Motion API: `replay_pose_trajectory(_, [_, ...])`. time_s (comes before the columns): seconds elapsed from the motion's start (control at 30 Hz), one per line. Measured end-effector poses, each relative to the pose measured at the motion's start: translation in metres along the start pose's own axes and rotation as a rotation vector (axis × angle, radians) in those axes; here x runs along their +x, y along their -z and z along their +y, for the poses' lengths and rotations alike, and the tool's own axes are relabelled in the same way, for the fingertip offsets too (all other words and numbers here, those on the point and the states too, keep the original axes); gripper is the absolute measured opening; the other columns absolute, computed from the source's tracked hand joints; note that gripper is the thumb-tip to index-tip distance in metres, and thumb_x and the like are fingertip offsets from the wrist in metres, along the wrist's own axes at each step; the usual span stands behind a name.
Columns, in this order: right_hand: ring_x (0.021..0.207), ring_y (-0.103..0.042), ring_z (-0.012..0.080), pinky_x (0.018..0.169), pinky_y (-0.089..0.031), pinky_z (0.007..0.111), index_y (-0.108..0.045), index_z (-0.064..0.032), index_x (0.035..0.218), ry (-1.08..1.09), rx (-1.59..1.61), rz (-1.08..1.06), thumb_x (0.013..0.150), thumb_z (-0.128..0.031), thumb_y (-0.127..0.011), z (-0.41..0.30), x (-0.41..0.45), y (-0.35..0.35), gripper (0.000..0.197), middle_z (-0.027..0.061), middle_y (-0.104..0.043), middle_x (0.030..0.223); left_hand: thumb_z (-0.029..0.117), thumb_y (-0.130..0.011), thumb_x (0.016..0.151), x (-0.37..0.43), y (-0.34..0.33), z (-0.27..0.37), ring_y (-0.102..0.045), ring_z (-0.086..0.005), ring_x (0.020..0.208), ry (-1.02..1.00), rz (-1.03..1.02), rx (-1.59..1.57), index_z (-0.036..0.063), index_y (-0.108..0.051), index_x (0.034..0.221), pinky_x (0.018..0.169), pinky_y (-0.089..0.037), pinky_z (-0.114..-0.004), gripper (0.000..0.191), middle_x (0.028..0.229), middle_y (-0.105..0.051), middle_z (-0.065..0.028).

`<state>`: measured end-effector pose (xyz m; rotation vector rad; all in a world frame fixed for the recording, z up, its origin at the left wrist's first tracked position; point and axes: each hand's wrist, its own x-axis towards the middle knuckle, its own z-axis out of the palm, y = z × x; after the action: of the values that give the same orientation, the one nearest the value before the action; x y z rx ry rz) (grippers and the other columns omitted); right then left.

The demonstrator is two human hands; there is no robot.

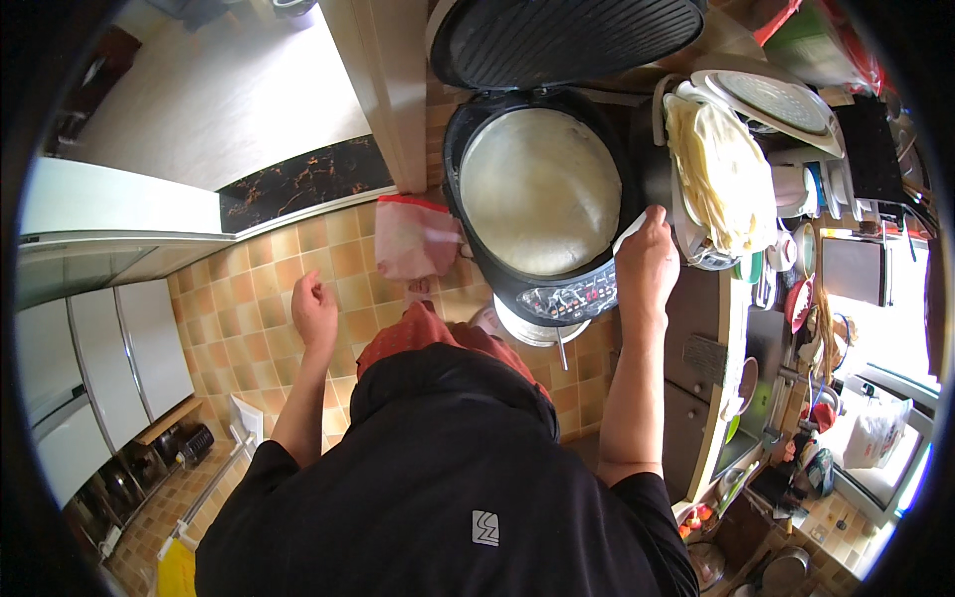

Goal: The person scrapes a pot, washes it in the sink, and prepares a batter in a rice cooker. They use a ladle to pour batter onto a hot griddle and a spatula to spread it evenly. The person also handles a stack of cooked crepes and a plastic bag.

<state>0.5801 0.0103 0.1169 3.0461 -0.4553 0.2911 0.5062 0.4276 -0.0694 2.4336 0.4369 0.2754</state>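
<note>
In front of me an electric griddle point(550, 297) stands with its ribbed lid point(559, 37) raised. A pale, thin round of batter or pancake point(541, 190) covers its plate. My right hand point(647, 261) is at the griddle's right front rim, gripping a flat white piece point(629, 230) that looks like a scraper; most of it is hidden by the fingers. My left hand point(315, 310) hangs over the tiled floor, away from the griddle, fingers loosely curled and nothing in it. To the right of the griddle, thin pale pancakes point(720, 175) lie heaped.
A white pan or bowl point(533, 328) with a metal handle shows below the griddle's front. Left of the griddle is a pink bag point(418, 242). A counter with a sink point(746, 425) and crockery runs along the right. White cabinets point(112, 358) stand on the left.
</note>
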Motion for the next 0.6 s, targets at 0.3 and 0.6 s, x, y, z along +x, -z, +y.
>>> replay_pose_trajectory(0.3, [0.070,-0.065,0.0348,0.060,-0.055,0.039,-0.052,0.0010,0.100,-0.084,0.399,-0.244,0.079,-0.005,-0.049,0.023,0.003,-0.025,0.022,0.0238,-0.062,0.083,-0.001,-0.060,0.079,0.029,0.024,0.135,-0.055,-0.0191,0.066,-0.353,0.066,-0.262,0.0048,-0.057,0.108,0.063,-0.046,-0.031,0.029,0.078,-0.055,-0.0070])
replay_pose_trajectory(0.6, [0.074,-0.060,0.0241,0.069,-0.047,0.034,-0.055,-0.0032,0.102,-0.309,0.819,-0.020,0.081,-0.010,-0.054,0.039,-0.024,-0.022,0.023,0.0167,-0.062,0.083,0.012,-0.070,0.073,0.018,-0.029,0.258,-0.058,-0.0256,0.075,-0.706,-0.295,-0.388,0.0079,-0.059,0.093,0.066,-0.046,-0.038,0.023,0.082,-0.059,-0.0071])
